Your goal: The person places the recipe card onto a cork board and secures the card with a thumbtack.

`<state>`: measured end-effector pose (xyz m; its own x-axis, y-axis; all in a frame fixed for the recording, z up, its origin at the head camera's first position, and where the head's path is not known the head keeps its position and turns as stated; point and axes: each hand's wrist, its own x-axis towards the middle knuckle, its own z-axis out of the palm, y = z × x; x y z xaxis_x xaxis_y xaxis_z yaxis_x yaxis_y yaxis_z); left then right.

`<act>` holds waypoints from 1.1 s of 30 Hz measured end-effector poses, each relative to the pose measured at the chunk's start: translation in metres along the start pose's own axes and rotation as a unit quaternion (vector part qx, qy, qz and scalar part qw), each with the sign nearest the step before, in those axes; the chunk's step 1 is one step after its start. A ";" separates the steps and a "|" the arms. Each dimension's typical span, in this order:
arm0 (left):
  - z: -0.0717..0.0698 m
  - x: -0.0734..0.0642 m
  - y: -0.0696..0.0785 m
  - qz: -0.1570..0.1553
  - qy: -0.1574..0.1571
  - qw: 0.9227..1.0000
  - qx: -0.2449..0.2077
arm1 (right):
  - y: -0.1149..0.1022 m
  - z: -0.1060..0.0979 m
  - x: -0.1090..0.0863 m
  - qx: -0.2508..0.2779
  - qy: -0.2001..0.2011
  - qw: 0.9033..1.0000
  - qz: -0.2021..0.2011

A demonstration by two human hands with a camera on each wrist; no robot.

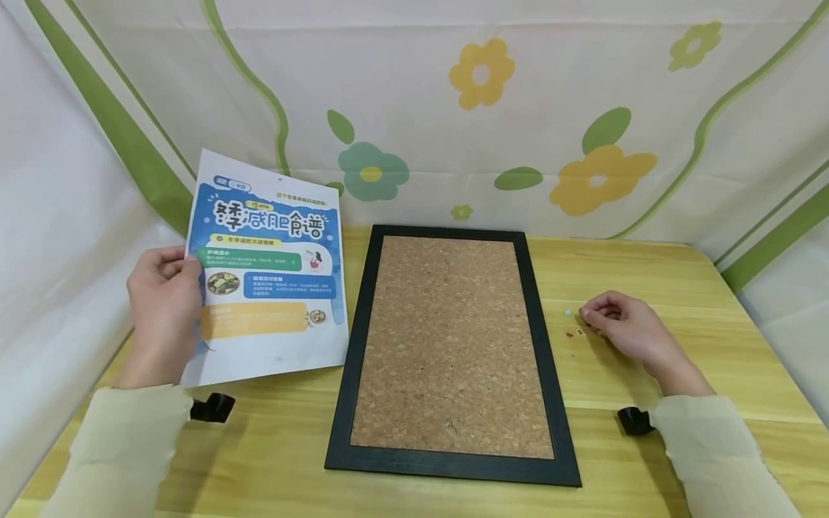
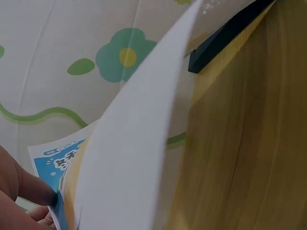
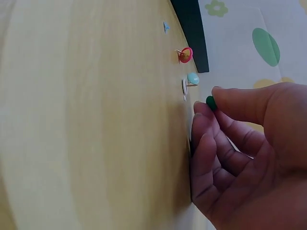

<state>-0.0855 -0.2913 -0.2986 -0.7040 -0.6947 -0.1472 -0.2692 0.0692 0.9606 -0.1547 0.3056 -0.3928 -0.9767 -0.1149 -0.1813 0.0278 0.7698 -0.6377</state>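
Left hand: I see the left hand (image 1: 165,295) gripping the printed sheet (image 1: 265,270) by its left edge.
Right hand: thumb and fingertips of the right hand (image 1: 624,327) pinch a small dark green piece (image 3: 210,102); I can't tell which way it points.
Sheet look: white paper, blue heading with Chinese characters, green, blue and orange bands, small food pictures.
Sheet direction: printed face towards my head camera, heading at the far end, long axis running near to far, surface tilted.
Corkboard: brown corkboard (image 1: 452,345) in a black frame (image 1: 453,464), between the hands, flat, long axis also near to far.
Tacks: small coloured tacks (image 3: 193,78) lie just beside the right hand on the wooden table (image 1: 654,273).
Behind: flowered curtain (image 1: 421,86).
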 end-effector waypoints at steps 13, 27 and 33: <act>-0.005 0.000 0.025 0.012 0.024 0.992 -0.127 | -0.001 0.001 0.003 -0.016 0.008 1.000 -0.001; 0.054 -0.026 -0.018 -0.006 -0.080 0.997 -0.009 | 0.000 0.003 0.000 -0.016 0.012 1.000 0.004; 0.087 -0.046 -0.035 0.008 -0.139 0.989 0.050 | 0.001 0.004 -0.001 -0.016 0.012 1.000 0.003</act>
<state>-0.1008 -0.1996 -0.3462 -0.8587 -0.4697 -0.2049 -0.3101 0.1580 0.9375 -0.1528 0.3036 -0.3961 -0.9814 -0.0945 -0.1668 0.0280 0.7901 -0.6123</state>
